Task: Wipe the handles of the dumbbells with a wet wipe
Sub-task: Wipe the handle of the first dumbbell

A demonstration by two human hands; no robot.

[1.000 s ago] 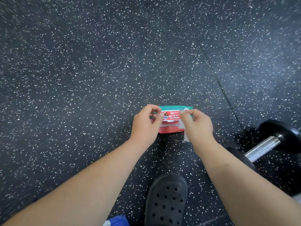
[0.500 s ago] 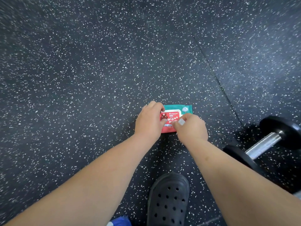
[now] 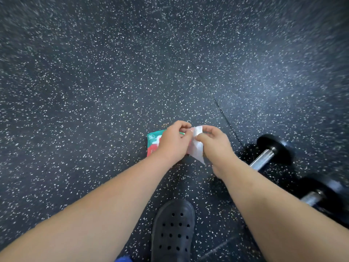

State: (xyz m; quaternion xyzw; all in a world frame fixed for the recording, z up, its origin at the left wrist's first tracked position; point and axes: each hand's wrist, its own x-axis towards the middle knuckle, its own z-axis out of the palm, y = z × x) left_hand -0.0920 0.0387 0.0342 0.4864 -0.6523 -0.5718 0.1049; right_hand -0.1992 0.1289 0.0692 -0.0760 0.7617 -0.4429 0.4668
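Observation:
A red and green wet wipe pack (image 3: 153, 143) lies on the speckled black floor, partly hidden behind my left hand (image 3: 172, 142). Between my two hands hangs a white wet wipe (image 3: 196, 148). My left hand pinches its top edge, and my right hand (image 3: 214, 143) pinches it from the other side. To the right lies a dumbbell with a chrome handle (image 3: 261, 159) and black round ends (image 3: 274, 147). A second dumbbell's handle (image 3: 311, 198) shows nearer the right edge, partly behind my right forearm.
My black perforated clog (image 3: 172, 231) stands on the floor below the hands. A seam (image 3: 213, 97) in the rubber flooring runs diagonally from top centre toward the dumbbells. A bit of blue cloth (image 3: 123, 259) shows at the bottom edge.
Both hands have lifted off the pack and now hold a white wipe between them. The view has shifted, so the pack sits further left and a second dumbbell has come into sight.

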